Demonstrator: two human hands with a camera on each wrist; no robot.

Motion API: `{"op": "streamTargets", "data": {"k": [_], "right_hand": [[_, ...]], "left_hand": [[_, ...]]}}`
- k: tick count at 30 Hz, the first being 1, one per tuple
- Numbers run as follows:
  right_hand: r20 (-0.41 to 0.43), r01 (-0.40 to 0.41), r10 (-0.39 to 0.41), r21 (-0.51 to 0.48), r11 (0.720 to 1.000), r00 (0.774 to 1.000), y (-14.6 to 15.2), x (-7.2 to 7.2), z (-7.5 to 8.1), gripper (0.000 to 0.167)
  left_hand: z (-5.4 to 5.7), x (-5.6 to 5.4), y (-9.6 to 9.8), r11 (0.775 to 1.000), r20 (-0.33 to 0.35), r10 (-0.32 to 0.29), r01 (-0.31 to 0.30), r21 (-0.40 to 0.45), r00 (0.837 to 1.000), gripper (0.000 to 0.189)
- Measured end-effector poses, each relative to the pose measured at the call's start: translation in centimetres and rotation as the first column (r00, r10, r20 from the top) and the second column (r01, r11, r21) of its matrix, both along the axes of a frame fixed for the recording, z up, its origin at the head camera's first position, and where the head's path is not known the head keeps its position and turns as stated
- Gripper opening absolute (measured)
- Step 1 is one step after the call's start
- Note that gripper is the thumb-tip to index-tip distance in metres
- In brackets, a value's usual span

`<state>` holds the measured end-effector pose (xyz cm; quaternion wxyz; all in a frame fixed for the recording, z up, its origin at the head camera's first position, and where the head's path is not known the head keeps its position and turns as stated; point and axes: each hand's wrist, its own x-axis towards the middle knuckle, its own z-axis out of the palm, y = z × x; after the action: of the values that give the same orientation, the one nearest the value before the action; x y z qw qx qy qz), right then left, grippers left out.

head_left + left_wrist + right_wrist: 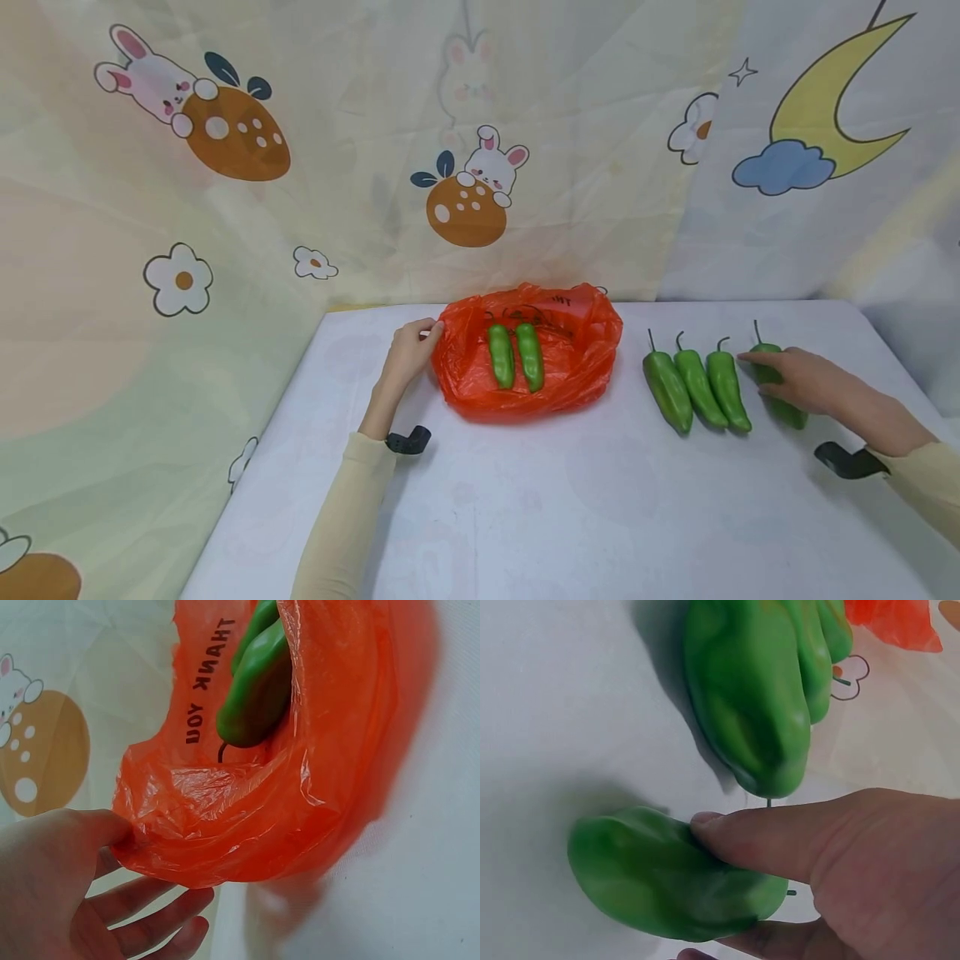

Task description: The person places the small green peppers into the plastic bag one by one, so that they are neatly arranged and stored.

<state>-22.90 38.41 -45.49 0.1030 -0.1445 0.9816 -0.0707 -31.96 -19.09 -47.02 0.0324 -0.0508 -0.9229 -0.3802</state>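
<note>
A red plastic bag lies with its mouth spread, two green peppers visible inside. At its left edge, my left hand pinches the rim between thumb and forefinger. The other left fingers extend beneath the rim in the left wrist view. On the right, my right hand grips a green pepper near its stem end, thumb on one side and fingers on the other. Three more green peppers lie side by side just left of that hand.
A white-covered table carries everything. Behind it hangs a pale cloth printed with rabbits, flowers and a moon, which also runs along the left side. Dark bands sit at both wrists.
</note>
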Motion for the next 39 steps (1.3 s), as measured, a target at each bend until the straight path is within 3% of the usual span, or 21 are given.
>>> {"op": "streamTargets", "data": {"k": [7, 20, 39], "right_hand": [[0.033, 0.015, -0.014, -0.009, 1.0, 0.999, 0.1, 0.0, 0.5, 0.051], [0.039, -0.043, 0.043, -0.011, 0.999, 0.998, 0.7, -0.1, 1.1, 0.051], [0.052, -0.034, 0.034, -0.005, 0.999, 0.998, -0.1, 0.7, 3.3, 0.051]], "left_hand": [[0.1, 0.0, 0.1, 1.0, -0.01, -0.004, 0.004, 0.005, 1.0, 0.033], [0.2, 0.0, 0.1, 1.0, -0.019, -0.013, 0.013, -0.001, 1.0, 0.035], [0.4, 0.2, 0.1, 1.0, -0.024, -0.011, 0.011, -0.007, 1.0, 0.035]]}}
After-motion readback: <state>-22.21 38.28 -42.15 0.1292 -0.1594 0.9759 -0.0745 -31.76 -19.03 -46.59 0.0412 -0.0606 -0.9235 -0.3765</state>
